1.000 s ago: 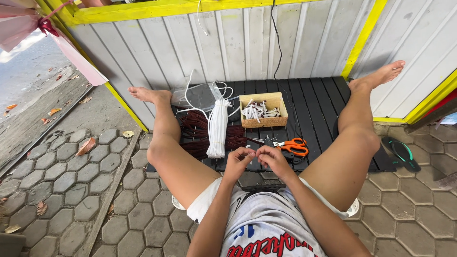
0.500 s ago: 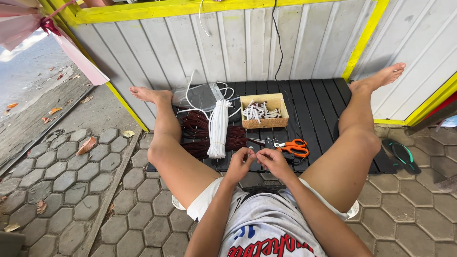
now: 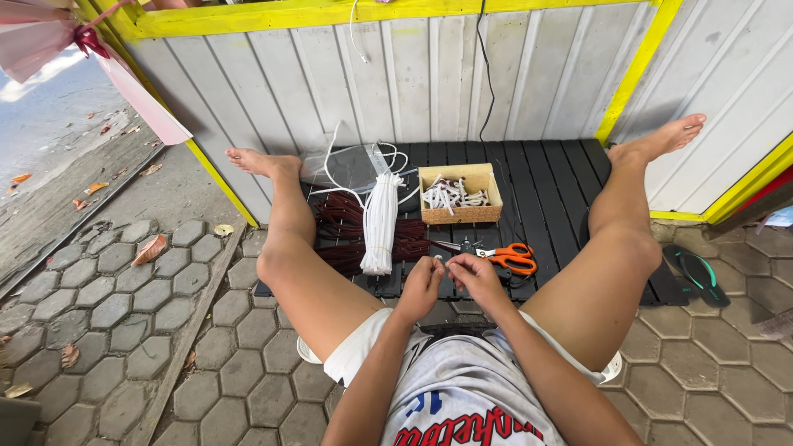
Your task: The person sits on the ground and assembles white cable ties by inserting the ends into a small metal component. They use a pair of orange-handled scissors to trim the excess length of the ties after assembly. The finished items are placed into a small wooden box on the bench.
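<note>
- While the person sits with legs spread on the paving, both hands meet just in front of the lap, fingertips pinched together on a small white piece [image 3: 438, 261] that is too tiny to make out clearly.
- The left hand [image 3: 420, 287] is curled, thumb and forefinger narrow on the white piece.
- The right hand [image 3: 475, 277] faces it, fingers also closed narrow on the same piece; the two hands nearly touch.
- Just beyond the right hand lie orange-handled scissors [image 3: 505, 257] on the black slatted platform [image 3: 553, 190], blades pointing toward the left hand.
- Farther back on the platform stands a small cardboard box [image 3: 459, 194] holding short white pieces.
- Beside the box, a bundle of white cords [image 3: 382, 223] lies lengthwise over a layer of dark red cords [image 3: 343, 235].
- A clear plastic bag [image 3: 347, 165] with loose white cord sits behind the bundle, against the pale panelled wall [image 3: 413, 74] edged in yellow.
- A green-and-black sandal [image 3: 698, 274] lies on the hexagonal paving [image 3: 124, 306], outside the person's right leg.
</note>
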